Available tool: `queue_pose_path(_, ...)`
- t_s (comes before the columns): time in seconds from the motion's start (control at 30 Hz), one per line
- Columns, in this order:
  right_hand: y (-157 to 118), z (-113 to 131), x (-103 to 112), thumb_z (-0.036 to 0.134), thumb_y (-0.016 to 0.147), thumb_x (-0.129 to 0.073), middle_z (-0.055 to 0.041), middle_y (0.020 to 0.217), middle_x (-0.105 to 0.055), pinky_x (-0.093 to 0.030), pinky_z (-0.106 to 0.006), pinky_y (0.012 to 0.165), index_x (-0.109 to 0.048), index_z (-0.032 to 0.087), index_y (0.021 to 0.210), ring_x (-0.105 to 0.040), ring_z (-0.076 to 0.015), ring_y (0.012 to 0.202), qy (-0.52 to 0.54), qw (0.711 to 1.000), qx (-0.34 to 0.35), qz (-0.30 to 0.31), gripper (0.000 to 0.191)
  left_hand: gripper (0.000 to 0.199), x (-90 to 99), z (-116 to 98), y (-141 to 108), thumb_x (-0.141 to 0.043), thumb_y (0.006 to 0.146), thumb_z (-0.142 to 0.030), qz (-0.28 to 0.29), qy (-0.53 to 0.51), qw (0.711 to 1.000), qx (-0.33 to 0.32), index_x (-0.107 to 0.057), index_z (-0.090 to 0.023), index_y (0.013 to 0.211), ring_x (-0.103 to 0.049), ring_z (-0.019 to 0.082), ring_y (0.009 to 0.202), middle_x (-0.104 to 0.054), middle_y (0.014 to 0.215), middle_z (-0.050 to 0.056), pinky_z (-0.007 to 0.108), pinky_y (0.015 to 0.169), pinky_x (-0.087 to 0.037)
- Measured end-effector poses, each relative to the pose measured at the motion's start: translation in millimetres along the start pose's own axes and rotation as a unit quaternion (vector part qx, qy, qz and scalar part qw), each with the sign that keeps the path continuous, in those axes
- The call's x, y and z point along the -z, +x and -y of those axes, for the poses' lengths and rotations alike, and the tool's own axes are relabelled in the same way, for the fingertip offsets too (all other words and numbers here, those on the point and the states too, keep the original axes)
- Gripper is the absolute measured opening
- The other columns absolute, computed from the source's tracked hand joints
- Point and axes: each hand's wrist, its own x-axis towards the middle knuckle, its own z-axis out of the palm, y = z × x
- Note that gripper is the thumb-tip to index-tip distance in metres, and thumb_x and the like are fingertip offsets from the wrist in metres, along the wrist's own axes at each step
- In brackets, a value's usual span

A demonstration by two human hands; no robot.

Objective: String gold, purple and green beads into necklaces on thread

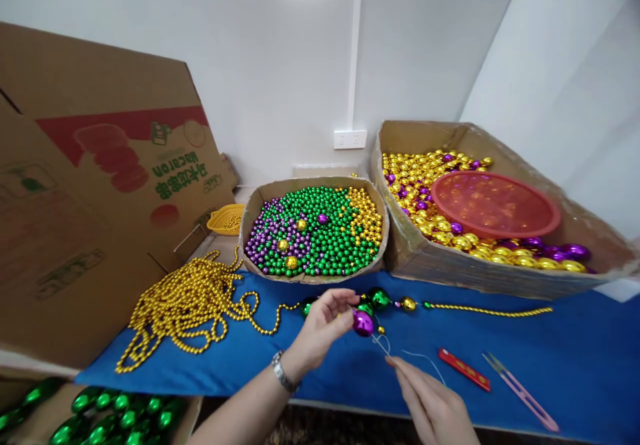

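Gold bead string lies heaped on the blue-covered counter. Left hand holds purple ball at its fingertips, near green balls. Right hand pinches white thread, apparently; detail fine. Further right: red packet, pink-handled tool.

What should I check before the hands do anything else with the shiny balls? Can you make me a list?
1. Left hand at the big purple ball: ok. How firm its grip is: cannot tell.
2. Right hand pinching the white thread: ok.
3. Thread pulled straight: not ok, it curves loosely.
4. Pink-handled tool lying apart from both hands: ok, it's on the blue cloth.
5. Gold bead string neatly laid out: not ok, it's heaped in loops.
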Motion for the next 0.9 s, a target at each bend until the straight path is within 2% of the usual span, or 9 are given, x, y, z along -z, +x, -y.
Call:
queue_pose_path(0.07,-2.9,-5.2,1.3,0.025,0.094,-0.041,-0.008,0.097,-0.073,-0.058,-0.023,0.07,-0.064,0.017,0.113,-0.071,-0.0185,0.084,-0.008,1.0,0.004,-0.014,0.031,0.035,9.4,-10.4,17.8,-0.064,0.079,-0.036,-0.026,0.078,0.995,-0.053,-0.059,-0.016,0.107,-0.06,0.021,0.095,-0.064,0.107,0.012,0.03,0.076,-0.05)
queue_pose_path(0.13,-3.8,-8.6,2.7,0.026,0.095,-0.04,-0.0092,0.096,-0.073,-0.058,-0.022,0.068,-0.064,0.016,0.112,-0.071,-0.0188,0.082,-0.017,1.0,0.002,-0.019,0.031,0.03,19.2,-19.3,43.3,-0.057,0.084,-0.036,-0.055,0.192,0.974,-0.109,-0.058,-0.015,0.106,-0.061,0.02,0.092,-0.065,0.102,0.011,0.029,0.074,-0.05)
queue_pose_path(0.2,-2.0,-9.9,3.7,0.027,0.095,-0.038,-0.0098,0.093,-0.073,-0.058,-0.022,0.065,-0.065,0.016,0.11,-0.072,-0.0191,0.079,-0.027,0.999,-0.002,-0.026,0.033,0.026,25.9,-24.3,74.5,-0.05,0.088,-0.034,-0.062,0.341,0.926,-0.152,-0.059,-0.015,0.105,-0.063,0.018,0.088,-0.067,0.097,0.009,0.027,0.072,-0.05)
queue_pose_path(0.27,1.4,-10.6,4.5,0.028,0.095,-0.038,-0.0096,0.092,-0.074,-0.058,-0.022,0.065,-0.066,0.016,0.109,-0.072,-0.0192,0.077,-0.033,0.999,-0.002,-0.034,0.033,0.023,27.5,-24.4,107.2,-0.046,0.089,-0.028,-0.045,0.462,0.87,-0.166,-0.06,-0.016,0.103,-0.063,0.018,0.085,-0.068,0.094,0.008,0.027,0.073,-0.05)
queue_pose_path(0.37,5.4,-12.9,5.6,0.028,0.095,-0.038,-0.0089,0.09,-0.074,-0.058,-0.022,0.065,-0.066,0.017,0.108,-0.072,-0.0188,0.076,-0.038,0.998,0.014,-0.048,0.033,0.016,20.8,-17.5,149.8,-0.052,0.084,-0.019,-0.009,0.546,0.822,-0.162,-0.062,-0.018,0.097,-0.062,0.019,0.085,-0.068,0.091,0.006,0.031,0.079,-0.048)
queue_pose_path(0.47,6.0,-17.6,6.8,0.028,0.095,-0.039,-0.0093,0.09,-0.074,-0.058,-0.02,0.065,-0.065,0.016,0.109,-0.072,-0.0186,0.076,-0.043,0.997,0.024,-0.053,0.032,0.016,10.7,-7.6,178.0,-0.055,0.079,-0.008,0.029,0.62,0.768,-0.157,-0.064,-0.017,0.089,-0.057,0.024,0.094,-0.067,0.09,0.009,0.037,0.084,-0.044)
queue_pose_path(0.57,5.4,-21.2,8.0,0.027,0.095,-0.038,-0.0092,0.088,-0.074,-0.058,-0.02,0.065,-0.064,0.016,0.11,-0.072,-0.0185,0.075,-0.049,0.997,0.023,-0.051,0.032,0.017,4.1,-0.2,193.5,-0.051,0.079,-0.003,0.072,0.674,0.719,-0.156,-0.063,-0.014,0.082,-0.052,0.028,0.101,-0.065,0.091,0.014,0.04,0.084,-0.041)
queue_pose_path(0.7,6.6,-18.3,9.4,0.026,0.096,-0.037,-0.01,0.087,-0.073,-0.057,-0.022,0.066,-0.064,0.015,0.108,-0.072,-0.0184,0.074,-0.057,0.997,0.014,-0.051,0.032,0.02,1.7,3.6,201.6,-0.044,0.085,-0.006,0.114,0.717,0.669,-0.159,-0.062,-0.014,0.084,-0.048,0.029,0.105,-0.063,0.096,0.017,0.043,0.086,-0.037)
queue_pose_path(0.9,8.7,-11.8,8.2,0.028,0.097,-0.036,-0.0105,0.088,-0.073,-0.057,-0.022,0.067,-0.067,0.015,0.104,-0.071,-0.0182,0.075,-0.055,0.997,-0.005,-0.051,0.034,0.019,7.3,1.5,196.5,-0.046,0.086,-0.011,0.12,0.752,0.629,-0.154,-0.062,-0.015,0.094,-0.049,0.026,0.103,-0.061,0.098,0.014,0.038,0.084,-0.04)
